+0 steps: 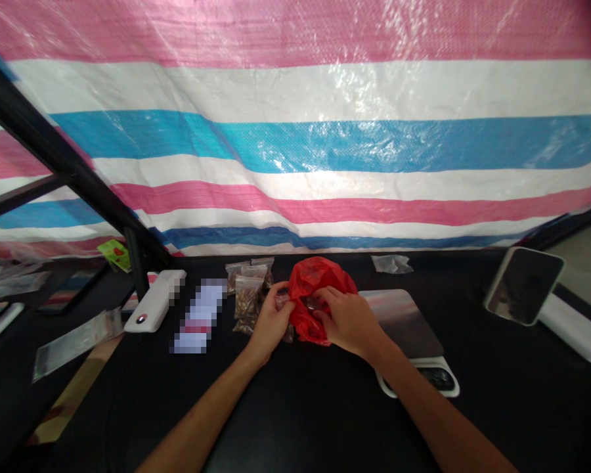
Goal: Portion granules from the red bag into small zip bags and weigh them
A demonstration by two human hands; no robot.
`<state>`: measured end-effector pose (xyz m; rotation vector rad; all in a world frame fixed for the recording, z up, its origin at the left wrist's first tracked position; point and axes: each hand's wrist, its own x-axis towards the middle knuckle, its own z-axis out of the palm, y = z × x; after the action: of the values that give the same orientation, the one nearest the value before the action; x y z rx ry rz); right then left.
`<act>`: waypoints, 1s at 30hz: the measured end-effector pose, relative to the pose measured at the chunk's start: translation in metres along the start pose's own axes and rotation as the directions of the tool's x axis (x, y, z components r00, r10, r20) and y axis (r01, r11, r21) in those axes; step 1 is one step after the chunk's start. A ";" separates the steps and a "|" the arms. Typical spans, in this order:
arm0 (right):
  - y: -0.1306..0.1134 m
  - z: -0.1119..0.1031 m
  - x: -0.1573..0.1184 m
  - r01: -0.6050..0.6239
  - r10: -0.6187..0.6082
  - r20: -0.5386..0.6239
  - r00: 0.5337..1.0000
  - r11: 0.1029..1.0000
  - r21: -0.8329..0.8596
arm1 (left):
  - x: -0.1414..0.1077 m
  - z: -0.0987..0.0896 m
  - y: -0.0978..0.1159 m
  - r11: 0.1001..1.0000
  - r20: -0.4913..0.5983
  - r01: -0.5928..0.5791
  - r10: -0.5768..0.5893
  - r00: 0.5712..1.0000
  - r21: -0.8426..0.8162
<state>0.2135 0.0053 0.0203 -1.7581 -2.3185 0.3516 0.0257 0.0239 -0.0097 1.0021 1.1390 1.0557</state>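
A crumpled red plastic bag lies on the black table between my two hands, its mouth turned toward me. My left hand is closed at the bag's left edge, with a bit of clear plastic bag between thumb and fingers. My right hand reaches into the bag's mouth from the right, fingers bent in a pinch; what they hold is mostly hidden. Beside my left hand are several small clear zip bags filled with brownish pieces, piled together and partly covered by the hand.
A flat scale with a display stands under my right forearm. Farther right, a phone leans on a white object. An empty clear bag lies at the back. On the left are a white device, a blurred-out strip and flat clear bags.
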 end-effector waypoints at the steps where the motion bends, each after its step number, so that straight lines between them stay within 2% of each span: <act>1: -0.001 0.000 0.000 0.004 -0.004 0.006 1.000 1.000 0.003 | -0.001 0.000 -0.001 1.000 -0.005 0.008 -0.008 1.000 -0.002; 5: -0.001 0.000 -0.001 0.008 -0.008 0.009 1.000 0.998 0.061 | -0.002 0.003 -0.002 0.998 -0.014 0.013 -0.014 1.000 -0.062; 7: -0.001 -0.001 -0.001 0.012 -0.011 -0.005 1.000 0.995 0.103 | -0.002 0.004 -0.003 0.999 -0.016 -0.025 0.025 1.000 -0.033; 9: 0.000 -0.001 -0.002 0.004 0.000 -0.030 1.000 0.989 0.146 | -0.001 0.002 -0.005 0.992 -0.025 -0.110 0.112 0.993 0.069; 12: 0.000 0.001 -0.001 -0.007 0.020 -0.068 0.998 0.981 0.195 | 0.001 -0.003 -0.010 0.931 -0.050 -0.237 0.261 0.964 0.276; 14: -0.001 0.001 -0.001 0.000 0.015 -0.078 0.997 0.980 0.197 | 0.001 -0.005 -0.012 0.891 -0.069 -0.266 0.312 0.948 0.368; 16: -0.001 0.002 0.000 0.010 0.004 -0.075 0.997 0.983 0.184 | 0.001 -0.004 -0.013 0.899 -0.046 -0.256 0.290 0.956 0.356; 19: -0.002 0.002 0.000 0.012 0.003 -0.079 0.997 0.983 0.181 | -0.001 -0.002 -0.011 0.951 0.053 -0.209 0.202 0.978 0.229; 21: -0.001 0.001 0.001 0.005 0.015 -0.108 0.994 0.983 0.183 | -0.002 -0.001 -0.010 0.954 0.061 -0.212 0.203 0.977 0.211; 23: 0.001 -0.001 0.001 0.006 0.026 -0.170 0.985 0.982 0.187 | -0.003 -0.002 -0.008 0.925 0.009 -0.254 0.262 0.965 0.283; 26: 0.003 -0.003 0.000 0.040 0.022 -0.285 0.958 0.977 0.212 | -0.004 -0.006 -0.006 0.845 -0.064 -0.316 0.378 0.924 0.431; 30: 0.000 -0.004 -0.005 0.128 -0.033 -0.344 0.939 0.957 0.260 | -0.005 -0.010 -0.003 0.739 -0.027 -0.376 0.469 0.883 0.559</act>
<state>0.2162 0.0006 0.0243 -1.4532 -1.9834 0.3167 0.0153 0.0188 -0.0134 1.7171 1.4286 1.2214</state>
